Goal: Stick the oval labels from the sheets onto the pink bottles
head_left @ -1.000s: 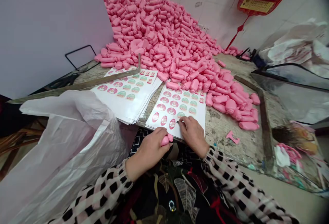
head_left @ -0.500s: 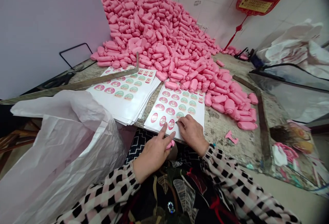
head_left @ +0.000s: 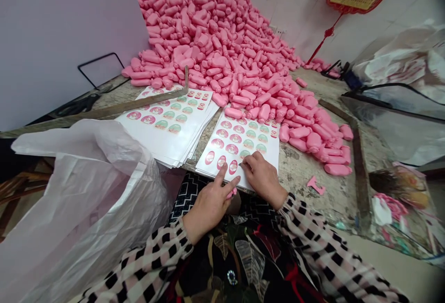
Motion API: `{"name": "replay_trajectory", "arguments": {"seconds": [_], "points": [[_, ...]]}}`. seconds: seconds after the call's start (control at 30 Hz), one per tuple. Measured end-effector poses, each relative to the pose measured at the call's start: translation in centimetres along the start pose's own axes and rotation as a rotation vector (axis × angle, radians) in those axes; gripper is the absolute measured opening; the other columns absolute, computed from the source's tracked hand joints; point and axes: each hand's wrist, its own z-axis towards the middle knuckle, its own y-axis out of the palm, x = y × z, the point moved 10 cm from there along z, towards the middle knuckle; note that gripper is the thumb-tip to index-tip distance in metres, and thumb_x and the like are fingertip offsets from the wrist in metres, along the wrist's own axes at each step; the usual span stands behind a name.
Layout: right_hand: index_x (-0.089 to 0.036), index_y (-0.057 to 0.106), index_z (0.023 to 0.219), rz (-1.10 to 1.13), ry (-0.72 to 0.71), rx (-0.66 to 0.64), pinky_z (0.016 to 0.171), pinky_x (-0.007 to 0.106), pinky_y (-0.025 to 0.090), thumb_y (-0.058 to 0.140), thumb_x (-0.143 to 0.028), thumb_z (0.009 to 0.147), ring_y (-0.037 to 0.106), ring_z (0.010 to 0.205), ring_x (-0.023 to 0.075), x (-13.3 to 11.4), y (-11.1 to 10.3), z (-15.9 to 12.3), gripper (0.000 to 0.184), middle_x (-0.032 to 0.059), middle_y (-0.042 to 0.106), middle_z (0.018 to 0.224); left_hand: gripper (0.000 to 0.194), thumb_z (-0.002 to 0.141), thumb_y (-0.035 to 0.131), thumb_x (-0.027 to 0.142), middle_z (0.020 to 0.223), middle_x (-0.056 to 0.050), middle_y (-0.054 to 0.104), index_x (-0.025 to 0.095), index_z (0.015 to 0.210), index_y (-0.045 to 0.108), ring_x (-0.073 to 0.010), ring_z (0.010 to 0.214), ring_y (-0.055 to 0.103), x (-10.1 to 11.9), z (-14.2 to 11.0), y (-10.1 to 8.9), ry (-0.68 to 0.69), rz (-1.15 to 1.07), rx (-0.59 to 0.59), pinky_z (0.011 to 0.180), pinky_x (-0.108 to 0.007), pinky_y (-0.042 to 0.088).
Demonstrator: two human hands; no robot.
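A white sheet of stickers (head_left: 215, 167), printed with pink and green labels, lies at the table's front edge on a few more sheets. My left hand (head_left: 212, 201) has two fingers stretched onto its lower edge, beside the oval pink stickers (head_left: 221, 162). The palm side of that hand is closed around a small pink bottle (head_left: 231, 193), mostly hidden by the fingers. My right hand (head_left: 262, 175) rests on the same sheet with fingertips pinched by the rightmost oval sticker. A thin dark tip shows at that pinch, too small to name.
A huge heap of pink bottles (head_left: 208, 39) covers the table's back. Left of my sheet lies another stack of sticker sheets (head_left: 153, 143), crossed by a wooden strip (head_left: 132, 104). A white plastic bag (head_left: 104, 192) hangs at left; a pink T-shaped piece (head_left: 315, 185) lies right.
The view has shifted slightly. Both hands keep nearly the same place on the sheet, the right fingertips still pinched by the oval sticker.
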Motion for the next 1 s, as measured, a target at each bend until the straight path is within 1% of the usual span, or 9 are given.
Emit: {"name": "replay_trajectory", "arguments": {"seconds": [0.13, 0.2, 0.4, 0.53, 0.67, 0.83, 1.0], "points": [[-0.022, 0.057, 0.095, 0.006, -0.082, -0.046, 0.060, 0.024, 0.033, 0.035, -0.031, 0.091, 0.053, 0.080, 0.0139, -0.3, -0.1, 0.3, 0.023, 0.0039, 0.052, 0.097, 0.048, 0.085, 0.046, 0.021, 0.150, -0.008, 0.008, 0.031, 0.131, 0.041, -0.0257, 0.112, 0.050, 0.0, 0.0, 0.1, 0.006, -0.022, 0.013, 0.091, -0.038, 0.043], [-0.022, 0.056, 0.094, 0.026, -0.097, -0.049, 0.061, 0.024, 0.033, 0.036, -0.030, 0.091, 0.053, 0.079, 0.0135, -0.2, -0.1, 0.4, 0.022, 0.0034, 0.052, 0.096, 0.048, 0.085, 0.045, 0.021, 0.150, -0.007, 0.008, 0.031, 0.132, 0.041, -0.0261, 0.114, 0.048, 0.0, 0.0, 0.2, 0.000, -0.028, 0.022, 0.091, -0.038, 0.043], [-0.022, 0.057, 0.092, 0.017, -0.061, 0.005, 0.061, 0.024, 0.033, 0.036, -0.032, 0.091, 0.053, 0.078, 0.0140, 0.1, -0.3, 0.4, 0.023, 0.0030, 0.052, 0.092, 0.049, 0.085, 0.045, 0.021, 0.150, -0.007, 0.007, 0.032, 0.133, 0.038, -0.0256, 0.115, 0.048, -0.1, 0.0, 0.6, 0.013, -0.009, 0.039, 0.091, -0.039, 0.043], [-0.023, 0.056, 0.092, 0.020, -0.038, 0.006, 0.058, 0.025, 0.032, 0.035, -0.033, 0.091, 0.053, 0.075, 0.0135, -0.2, 0.0, -0.1, 0.023, 0.0024, 0.052, 0.091, 0.050, 0.085, 0.046, 0.020, 0.150, -0.006, 0.007, 0.032, 0.133, 0.038, -0.0253, 0.114, 0.048, -0.2, 0.0, 0.6, 0.016, -0.008, 0.037, 0.091, -0.039, 0.043], [-0.023, 0.057, 0.091, 0.067, -0.054, 0.008, 0.060, 0.024, 0.033, 0.038, -0.033, 0.090, 0.053, 0.078, 0.0131, -0.6, 0.2, -0.4, 0.021, 0.0019, 0.053, 0.091, 0.050, 0.085, 0.046, 0.020, 0.150, -0.006, 0.006, 0.032, 0.133, 0.038, -0.0251, 0.112, 0.050, -0.2, 0.0, 0.7, 0.008, -0.005, 0.039, 0.089, -0.038, 0.044], [-0.023, 0.058, 0.092, 0.010, 0.014, 0.041, 0.058, 0.025, 0.031, 0.036, -0.033, 0.091, 0.053, 0.076, 0.0135, 0.1, -0.2, -0.4, 0.023, 0.0026, 0.053, 0.092, 0.049, 0.085, 0.045, 0.021, 0.150, -0.007, 0.005, 0.032, 0.133, 0.038, -0.0253, 0.113, 0.050, -0.2, 0.0, 0.7, 0.022, 0.027, 0.048, 0.089, -0.039, 0.044], [-0.023, 0.057, 0.091, 0.007, -0.044, 0.035, 0.057, 0.025, 0.030, 0.038, -0.032, 0.090, 0.053, 0.074, 0.0133, -0.5, -0.2, -0.5, 0.021, 0.0020, 0.053, 0.090, 0.051, 0.085, 0.046, 0.020, 0.150, -0.008, 0.005, 0.032, 0.133, 0.037, -0.0248, 0.112, 0.050, -0.2, 0.0, 0.8, 0.031, 0.049, 0.043, 0.088, -0.038, 0.046]]}}
